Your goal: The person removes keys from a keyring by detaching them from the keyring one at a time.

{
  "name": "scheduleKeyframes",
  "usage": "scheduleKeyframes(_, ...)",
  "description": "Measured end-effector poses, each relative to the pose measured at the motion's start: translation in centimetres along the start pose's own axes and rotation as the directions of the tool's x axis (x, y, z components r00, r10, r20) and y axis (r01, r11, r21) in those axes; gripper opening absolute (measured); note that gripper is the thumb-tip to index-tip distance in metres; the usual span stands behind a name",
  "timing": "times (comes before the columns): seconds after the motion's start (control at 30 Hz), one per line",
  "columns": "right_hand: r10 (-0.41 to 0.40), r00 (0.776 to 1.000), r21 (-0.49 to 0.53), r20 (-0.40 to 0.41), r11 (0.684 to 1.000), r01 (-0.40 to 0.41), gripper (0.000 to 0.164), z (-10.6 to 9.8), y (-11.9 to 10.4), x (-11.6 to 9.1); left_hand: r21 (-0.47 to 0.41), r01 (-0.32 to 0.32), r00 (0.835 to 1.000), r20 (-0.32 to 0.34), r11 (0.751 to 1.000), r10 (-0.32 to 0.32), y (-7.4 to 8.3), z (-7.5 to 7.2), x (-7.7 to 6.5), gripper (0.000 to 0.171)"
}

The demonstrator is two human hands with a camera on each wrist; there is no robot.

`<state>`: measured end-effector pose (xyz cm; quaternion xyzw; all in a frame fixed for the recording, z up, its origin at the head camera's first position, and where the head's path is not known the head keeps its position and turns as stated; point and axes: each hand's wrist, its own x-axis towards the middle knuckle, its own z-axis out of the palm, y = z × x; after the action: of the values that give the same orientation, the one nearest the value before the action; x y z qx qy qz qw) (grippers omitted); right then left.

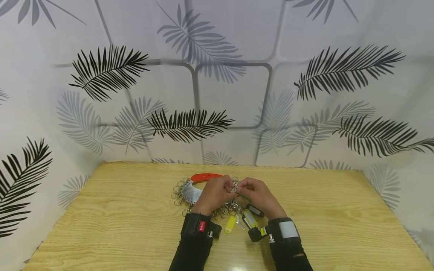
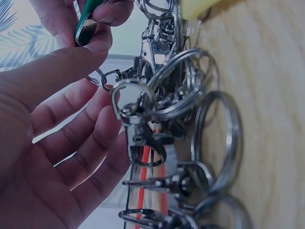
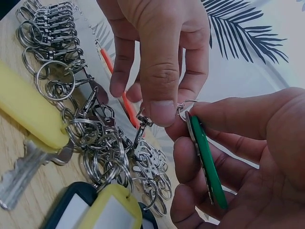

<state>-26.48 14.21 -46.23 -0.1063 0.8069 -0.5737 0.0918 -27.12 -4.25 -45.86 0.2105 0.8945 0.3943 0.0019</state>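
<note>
A metal key holder plate [image 1: 191,192] with an orange-red handle [image 1: 205,177] lies on the table, its edge lined with several swivel clasps and split rings [image 2: 219,143]. Over its right side, my left hand [image 1: 214,191] pinches a small key ring [image 2: 103,78] between thumb and forefinger, the other fingers spread loosely. Close by, my right hand [image 1: 260,195] grips a green key tag [image 3: 209,167] with a jagged silvery edge along one side. That ring meets the tag's upper end. A swivel clasp [image 3: 139,136] hangs just under the left thumb.
Below the hands lie a yellow tag [image 1: 230,224], a silver key [image 1: 240,223], another yellow tag [image 1: 250,218] and a dark tag [image 1: 255,210], near the crowded rings. The wooden table [image 1: 118,218] meets a leaf-patterned backdrop [image 1: 234,146] behind.
</note>
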Motion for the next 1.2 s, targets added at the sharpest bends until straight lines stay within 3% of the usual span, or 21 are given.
scheduleKeyframes(0.77, 0.021, 0.999, -0.015, -0.047, 1.000, -0.021, 0.013, 0.34, -0.13, 0.41, -0.051, -0.048, 0.997, 0.053, 0.998, 0.050, -0.07, -0.02, 0.01, 0.019)
scheduleKeyframes(1.2, 0.076, 0.997, 0.123, -0.020, 0.990, -0.073, 0.017, -0.01, 0.23, 0.26, -0.069, -0.039, 0.998, 0.054, 0.997, 0.043, 0.11, -0.17, -0.16, 0.013)
